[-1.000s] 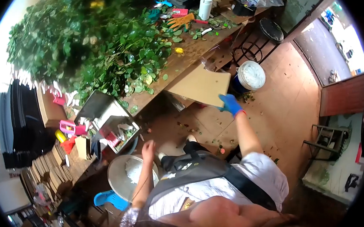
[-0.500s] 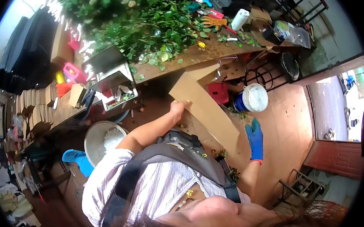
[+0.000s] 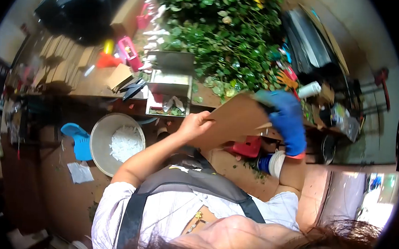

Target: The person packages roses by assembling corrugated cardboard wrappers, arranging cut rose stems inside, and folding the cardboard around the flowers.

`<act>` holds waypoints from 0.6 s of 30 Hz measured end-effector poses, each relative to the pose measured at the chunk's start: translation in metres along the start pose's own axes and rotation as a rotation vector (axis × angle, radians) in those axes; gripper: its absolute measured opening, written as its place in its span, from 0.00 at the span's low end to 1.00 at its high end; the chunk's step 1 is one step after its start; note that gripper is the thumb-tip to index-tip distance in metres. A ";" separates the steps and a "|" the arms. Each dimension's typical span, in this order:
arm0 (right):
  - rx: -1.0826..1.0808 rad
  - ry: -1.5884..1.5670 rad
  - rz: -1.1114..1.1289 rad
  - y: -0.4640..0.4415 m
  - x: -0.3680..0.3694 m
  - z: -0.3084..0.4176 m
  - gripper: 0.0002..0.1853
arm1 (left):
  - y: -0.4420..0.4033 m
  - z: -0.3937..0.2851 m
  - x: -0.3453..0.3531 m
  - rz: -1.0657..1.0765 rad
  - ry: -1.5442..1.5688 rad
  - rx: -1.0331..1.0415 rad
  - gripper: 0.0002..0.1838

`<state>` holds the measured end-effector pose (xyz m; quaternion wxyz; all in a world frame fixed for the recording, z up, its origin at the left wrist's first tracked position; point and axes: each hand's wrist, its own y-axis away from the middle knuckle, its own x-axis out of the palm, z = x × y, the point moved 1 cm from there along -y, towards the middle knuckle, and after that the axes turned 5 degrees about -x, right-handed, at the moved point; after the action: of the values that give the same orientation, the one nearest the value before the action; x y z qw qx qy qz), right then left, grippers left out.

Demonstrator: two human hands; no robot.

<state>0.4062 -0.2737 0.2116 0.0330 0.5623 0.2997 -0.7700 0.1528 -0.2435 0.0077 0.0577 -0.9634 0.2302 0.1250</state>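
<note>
A brown cardboard sheet [image 3: 234, 118] is held up in front of my body, near the edge of the wooden table [image 3: 96, 82]. My bare left hand [image 3: 195, 125] pinches its left edge. At its upper right corner is my right hand [image 3: 283, 116], in a blue glove with a greenish palm; motion blurs it and its fingertips are hard to make out. Behind the sheet, a large pile of green leafy stems [image 3: 219, 33] covers the table. An open metal box [image 3: 169, 90] with scraps inside stands left of the sheet.
A round basin [image 3: 97, 138] with white pieces stands on the floor beside a blue plastic stool [image 3: 78, 139]. A red object [image 3: 248, 146] and a blue-white bucket [image 3: 272, 163] are below the sheet. Stacked cardboard [image 3: 65, 62] lies at left, a white bottle [image 3: 309, 89] at right.
The view has turned, and my body now faces the table. My left hand stays on the cardboard, now raised nearer the table. My right hand has moved from beside the sheet up to its upper corner.
</note>
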 end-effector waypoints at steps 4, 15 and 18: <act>-0.025 -0.144 -0.509 -0.101 -0.048 0.007 0.17 | -0.010 0.067 -0.081 0.021 -0.549 -0.135 0.18; -0.413 0.207 0.509 -0.301 0.177 0.035 0.10 | -0.049 0.049 -0.214 0.634 1.471 -0.777 0.25; -0.332 0.253 0.656 -0.301 0.266 0.016 0.12 | -0.056 0.082 -0.235 0.360 1.314 -0.939 0.24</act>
<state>0.1785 0.0406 0.1069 0.3306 0.7057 0.2262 -0.5844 -0.0418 -0.0789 -0.0055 -0.5181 -0.7121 0.2918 -0.3732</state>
